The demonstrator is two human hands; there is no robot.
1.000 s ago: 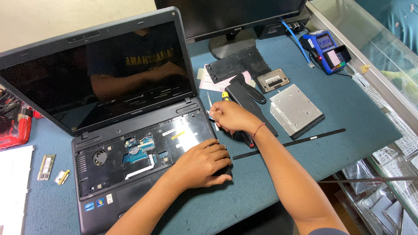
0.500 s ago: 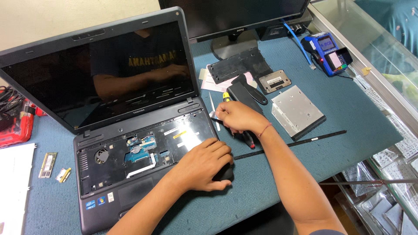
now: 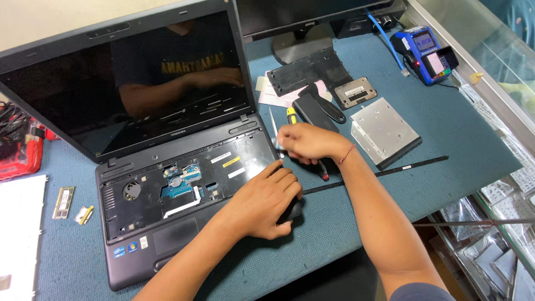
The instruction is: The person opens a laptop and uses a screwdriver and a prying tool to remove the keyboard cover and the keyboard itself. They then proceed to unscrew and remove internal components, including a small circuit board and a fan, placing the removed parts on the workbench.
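An open black laptop (image 3: pixel 167 189) with its keyboard removed lies on a blue-green mat (image 3: pixel 457 139); a fan and circuit boards show in the bay. My left hand (image 3: pixel 262 200) lies palm down on the laptop's front right corner, fingers curled over the right edge. My right hand (image 3: pixel 306 142) is closed around a screwdriver with a black and red handle (image 3: pixel 324 171), fingertips at the laptop's right edge. The screwdriver's tip is hidden by the hand. Thin metal tweezers (image 3: pixel 272 124) and a yellow-handled screwdriver (image 3: pixel 291 115) lie just beyond that hand.
Right of the hands lie a silver optical drive (image 3: pixel 384 131), a long black strip (image 3: pixel 401 167), a black oblong part (image 3: pixel 315 108) and two cover panels (image 3: pixel 309 69). A blue card terminal (image 3: pixel 426 53) and a monitor stand (image 3: pixel 298 47) are behind. A memory stick (image 3: pixel 64 202) and red case (image 3: pixel 19 156) lie left.
My right hand has shifted left with the screwdriver, from over the mat to the laptop's right edge. My left hand has stayed on the laptop's corner.
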